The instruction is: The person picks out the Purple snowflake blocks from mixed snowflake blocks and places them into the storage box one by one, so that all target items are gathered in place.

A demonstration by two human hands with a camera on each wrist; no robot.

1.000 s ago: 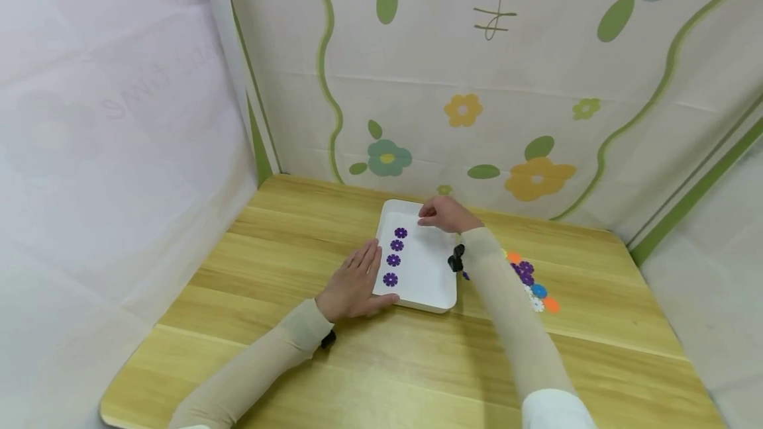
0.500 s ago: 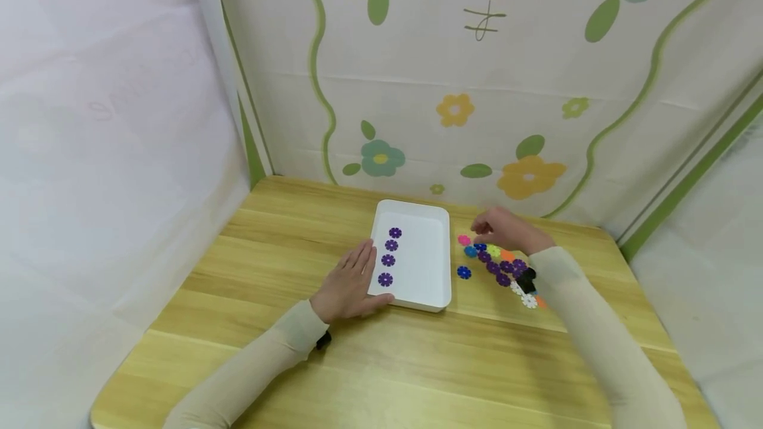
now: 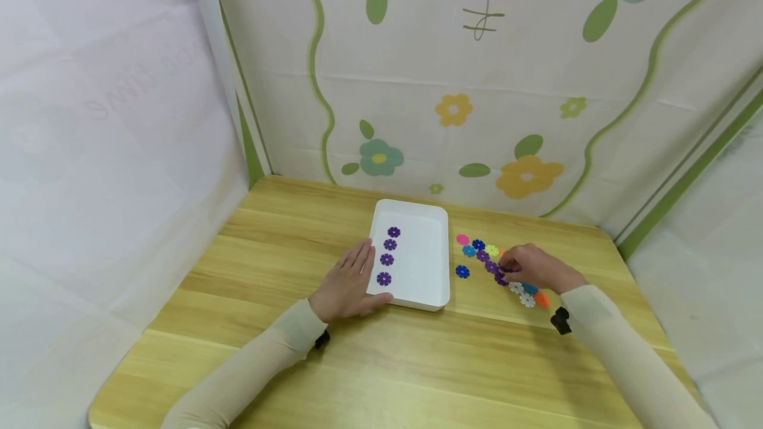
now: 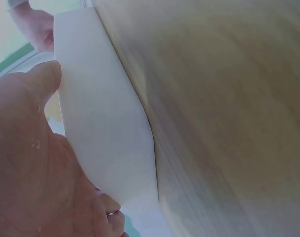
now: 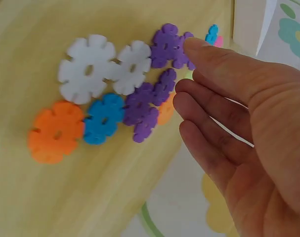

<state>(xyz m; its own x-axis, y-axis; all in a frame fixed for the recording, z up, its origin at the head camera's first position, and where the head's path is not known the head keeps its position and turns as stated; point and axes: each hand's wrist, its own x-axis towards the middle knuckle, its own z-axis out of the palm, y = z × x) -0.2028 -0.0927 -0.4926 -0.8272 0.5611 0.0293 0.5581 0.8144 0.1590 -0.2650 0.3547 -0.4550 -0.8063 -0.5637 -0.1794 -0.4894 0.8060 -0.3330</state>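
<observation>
A white tray (image 3: 420, 253) holds several purple snowflake-shaped plastic discs (image 3: 387, 259) in a column along its left side. My left hand (image 3: 342, 286) rests at the tray's near left corner, fingers straight along the left wall and thumb at the front; the left wrist view shows it against the white wall (image 4: 100, 108). My right hand (image 3: 539, 267) is over the loose discs right of the tray. In the right wrist view its thumb and fingers are bent but apart, by the purple discs (image 5: 165, 45); nothing is seen pinched between them.
Other loose discs lie right of the tray: pink (image 3: 463, 239), dark blue (image 3: 462, 271), light blue (image 5: 104, 119), white (image 5: 87, 69), orange (image 5: 56, 132) and yellow (image 3: 491, 250). A printed cloth wall (image 3: 417, 131) stands behind the wooden table (image 3: 381, 363).
My right hand has gone from above the tray's far right part to the loose discs, then nearer over the purple ones. The left hand stays on the tray. The head view has shifted slightly.
</observation>
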